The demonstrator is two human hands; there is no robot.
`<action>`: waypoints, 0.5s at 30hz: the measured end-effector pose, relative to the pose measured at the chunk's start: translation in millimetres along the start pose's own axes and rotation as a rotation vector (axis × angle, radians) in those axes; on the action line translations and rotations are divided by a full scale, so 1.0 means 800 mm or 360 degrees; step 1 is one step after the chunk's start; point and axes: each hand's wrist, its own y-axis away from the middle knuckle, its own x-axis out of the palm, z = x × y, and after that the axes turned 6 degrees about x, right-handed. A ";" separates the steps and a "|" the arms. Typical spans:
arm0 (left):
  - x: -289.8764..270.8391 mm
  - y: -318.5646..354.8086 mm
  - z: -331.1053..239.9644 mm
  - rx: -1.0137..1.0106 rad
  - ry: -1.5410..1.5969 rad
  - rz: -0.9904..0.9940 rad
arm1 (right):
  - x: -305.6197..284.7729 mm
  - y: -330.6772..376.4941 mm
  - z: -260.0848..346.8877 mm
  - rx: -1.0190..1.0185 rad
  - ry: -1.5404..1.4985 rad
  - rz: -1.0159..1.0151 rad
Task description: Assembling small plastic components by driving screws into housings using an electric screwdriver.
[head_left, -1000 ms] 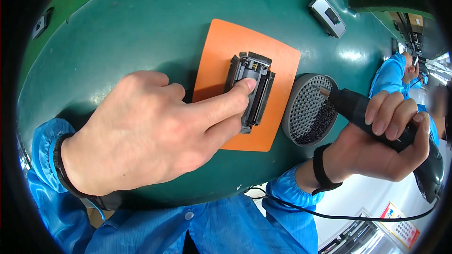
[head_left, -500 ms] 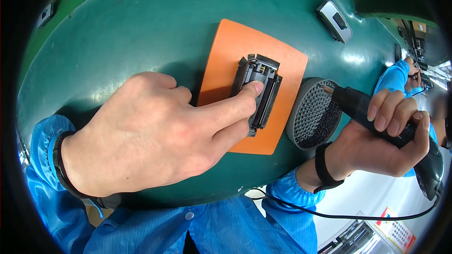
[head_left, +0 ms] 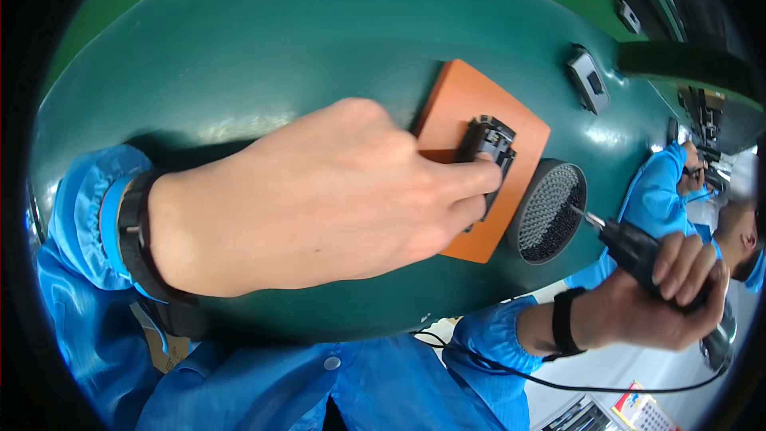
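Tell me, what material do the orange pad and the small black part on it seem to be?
The orange pad looks like soft rubber or silicone: matte, even colour, rounded corners. The black part under the left hand seems moulded plastic with a dull sheen, with ribs and slots; metal inside cannot be told.

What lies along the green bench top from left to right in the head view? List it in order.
Left hand → orange mat bearing the small black part under its fingertips → round perforated dish → electric screwdriver gripped by the right hand.
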 end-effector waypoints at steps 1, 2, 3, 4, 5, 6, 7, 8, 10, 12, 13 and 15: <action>0.002 0.001 0.000 0.0006 -0.0004 -0.0049 | 0.006 0.005 0.004 -0.0018 0.0002 0.0006; 0.003 0.005 0.001 -0.0016 0.0033 -0.0130 | 0.008 0.011 0.004 -0.0028 -0.0014 0.0048; 0.003 0.005 0.003 -0.0035 0.0040 -0.0134 | 0.012 0.014 0.006 -0.0004 -0.0049 0.0124; 0.002 0.005 0.005 0.0019 0.0027 -0.0108 | 0.018 0.019 0.010 0.0100 -0.0128 0.0197; 0.002 0.005 0.007 0.0072 0.0016 -0.0081 | 0.024 0.025 0.011 0.0205 -0.0206 0.0269; -0.003 0.007 0.008 0.0086 0.0035 -0.0018 | 0.038 0.033 0.006 0.0254 -0.0245 0.0288; -0.002 0.008 0.008 0.0069 0.0046 -0.0026 | 0.044 0.042 -0.002 0.0220 -0.0240 0.0261; -0.002 0.008 0.008 0.0076 0.0015 -0.0049 | 0.054 0.054 -0.011 0.0225 -0.0215 0.0248; -0.003 0.008 0.006 0.0061 0.0004 -0.0087 | 0.065 0.062 -0.018 0.0250 -0.0179 0.0259; -0.002 0.008 0.006 0.0042 0.0013 -0.0130 | 0.070 0.064 -0.022 0.0395 -0.0226 0.0360; 0.001 0.008 0.007 0.0043 0.0031 -0.0141 | 0.072 0.063 -0.023 0.0404 -0.0208 0.0364; 0.003 0.010 0.009 0.0028 0.0140 -0.0168 | 0.075 0.063 -0.024 0.0451 -0.0236 0.0322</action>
